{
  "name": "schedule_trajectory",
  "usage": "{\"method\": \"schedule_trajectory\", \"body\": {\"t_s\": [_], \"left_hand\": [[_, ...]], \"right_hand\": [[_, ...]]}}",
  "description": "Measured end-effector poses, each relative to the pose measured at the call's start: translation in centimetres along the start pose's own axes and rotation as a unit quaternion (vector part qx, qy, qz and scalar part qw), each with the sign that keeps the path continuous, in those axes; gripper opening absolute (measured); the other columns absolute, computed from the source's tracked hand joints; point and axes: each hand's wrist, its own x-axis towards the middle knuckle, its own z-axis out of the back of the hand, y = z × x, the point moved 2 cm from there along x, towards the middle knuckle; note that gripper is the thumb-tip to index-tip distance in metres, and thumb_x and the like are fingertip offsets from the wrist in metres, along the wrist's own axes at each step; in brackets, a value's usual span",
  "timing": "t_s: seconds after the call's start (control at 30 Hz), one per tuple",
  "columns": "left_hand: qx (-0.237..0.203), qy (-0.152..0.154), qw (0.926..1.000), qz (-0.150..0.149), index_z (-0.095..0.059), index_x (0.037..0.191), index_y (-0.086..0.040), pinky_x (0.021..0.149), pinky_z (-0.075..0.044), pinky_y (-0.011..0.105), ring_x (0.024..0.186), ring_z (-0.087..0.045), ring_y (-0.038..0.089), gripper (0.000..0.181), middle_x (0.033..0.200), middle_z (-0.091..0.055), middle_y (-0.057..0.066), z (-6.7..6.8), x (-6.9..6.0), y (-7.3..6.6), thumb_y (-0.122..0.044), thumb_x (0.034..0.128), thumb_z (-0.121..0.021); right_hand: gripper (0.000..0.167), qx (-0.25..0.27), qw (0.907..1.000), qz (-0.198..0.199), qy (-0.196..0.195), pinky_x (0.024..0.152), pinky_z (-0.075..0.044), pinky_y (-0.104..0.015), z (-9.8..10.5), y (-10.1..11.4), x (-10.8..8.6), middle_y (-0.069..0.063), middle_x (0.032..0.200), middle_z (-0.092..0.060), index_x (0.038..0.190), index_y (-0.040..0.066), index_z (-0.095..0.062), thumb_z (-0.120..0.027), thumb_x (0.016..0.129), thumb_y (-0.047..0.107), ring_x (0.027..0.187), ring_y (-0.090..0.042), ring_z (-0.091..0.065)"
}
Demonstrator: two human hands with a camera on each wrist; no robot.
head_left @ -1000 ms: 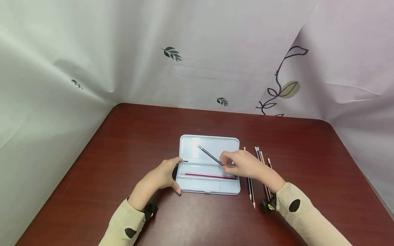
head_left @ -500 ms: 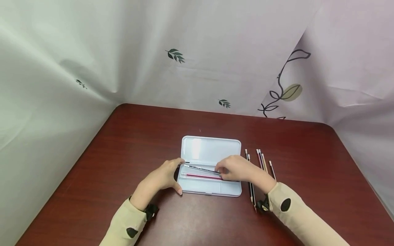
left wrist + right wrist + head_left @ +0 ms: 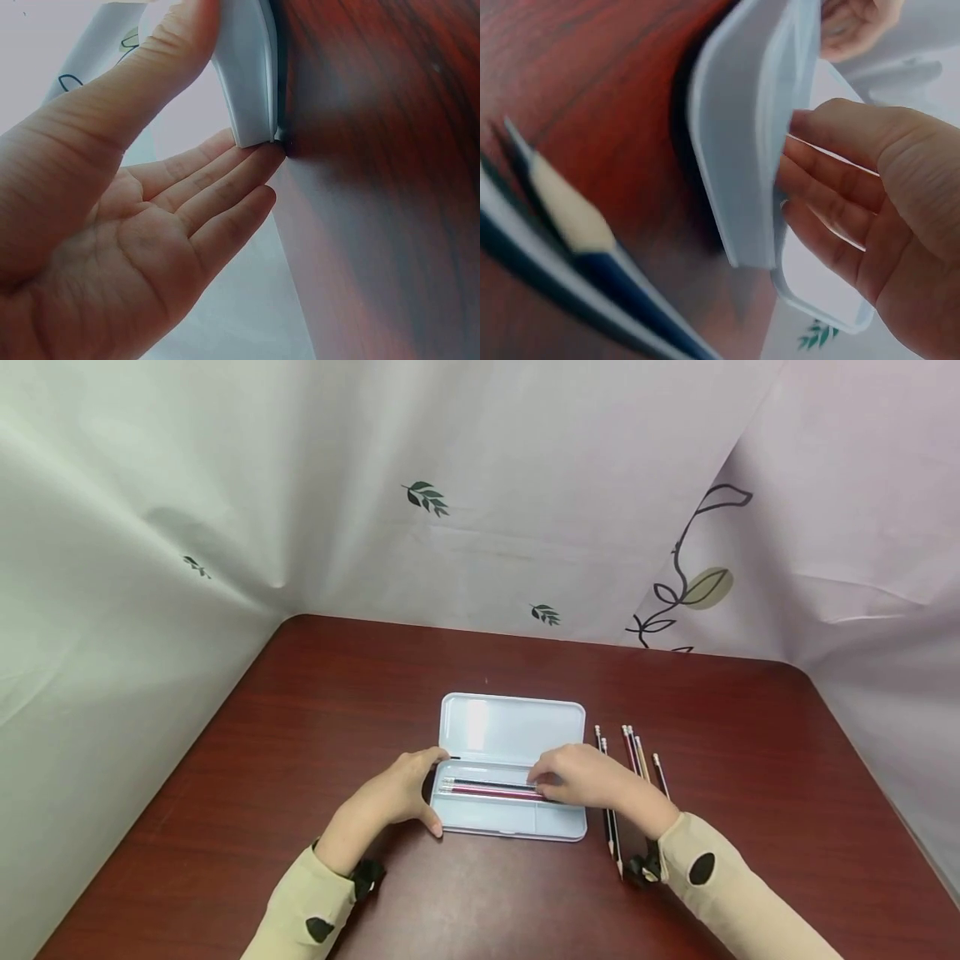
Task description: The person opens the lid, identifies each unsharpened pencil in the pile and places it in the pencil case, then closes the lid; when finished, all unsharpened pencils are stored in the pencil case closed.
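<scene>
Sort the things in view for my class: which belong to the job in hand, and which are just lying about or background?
Part of the job:
White case, open, gripped by the left hand
Dark pencil and red pencil inside, by the right hand
Loose pencils beside the case, probably

Background only:
Table
Leaf-patterned cloth

Room nearside of case [image 3: 483,817], pencils [image 3: 608,831] right

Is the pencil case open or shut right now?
Open: in the head view, the pencil case has its lid folded back on the far side, and pencils show inside.
</scene>
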Motion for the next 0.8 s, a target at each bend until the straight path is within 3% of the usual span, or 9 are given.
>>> {"method": "schedule_trajectory", "body": {"t_s": [0.2, 0.43, 0.67, 0.8], "left_hand": [[0.001, 0.0, 1.0, -0.005, -0.052, 0.12, 0.0, 0.093, -0.044, 0.041, 0.108, -0.055, 0.025, 0.092, 0.115, -0.06, 0.014, 0.0, 0.0, 0.1, -0.017, 0.0409, -0.094], [0.006, 0.0, 0.9999, -0.015, -0.052, 0.119, 0.0, 0.093, -0.043, 0.043, 0.108, -0.055, 0.028, 0.091, 0.114, -0.06, 0.014, 0.1, 0.1, 0.2, -0.018, 0.0399, -0.094], [0.002, 0.003, 1.0, -0.009, -0.052, 0.119, 0.001, 0.093, -0.043, 0.043, 0.107, -0.055, 0.027, 0.091, 0.114, -0.06, 0.014, 0.3, 0.0, 0.1, -0.017, 0.0406, -0.094], [0.008, 0.001, 0.9998, -0.019, -0.052, 0.119, 0.002, 0.092, -0.044, 0.042, 0.105, -0.056, 0.027, 0.091, 0.113, -0.06, 0.015, 0.3, 0.0, 0.0, -0.017, 0.0401, -0.094]], "right_hand": [[0.017, 0.03, 0.9987, -0.019, -0.036, 0.073, -0.052, -0.028, 1.5, -1.1, -1.6, 0.003, 0.093, -0.07, 0.1, 0.011, -0.072, -0.067, 0.084, 0.015, 0.084, -0.008, -0.064], [0.019, 0.049, 0.9935, -0.061, -0.084, 0.061, -0.046, -0.021, 2.3, -3.0, -4.7, 0.005, 0.091, -0.069, 0.101, 0.011, -0.071, -0.069, 0.082, 0.013, 0.068, -0.001, -0.055], [0.024, 0.1, 0.9754, -0.113, -0.161, 0.058, -0.047, -0.024, 1.8, -4.5, -8.4, 0.007, 0.08, -0.068, 0.1, 0.006, -0.07, -0.073, 0.077, 0.006, 0.069, 0.0, -0.058], [0.027, 0.131, 0.9604, -0.179, -0.169, 0.057, -0.046, -0.022, 1.5, -4.9, -10.3, 0.003, 0.083, -0.07, 0.104, 0.006, -0.068, -0.073, 0.077, 0.008, 0.07, -0.002, -0.06]]}}
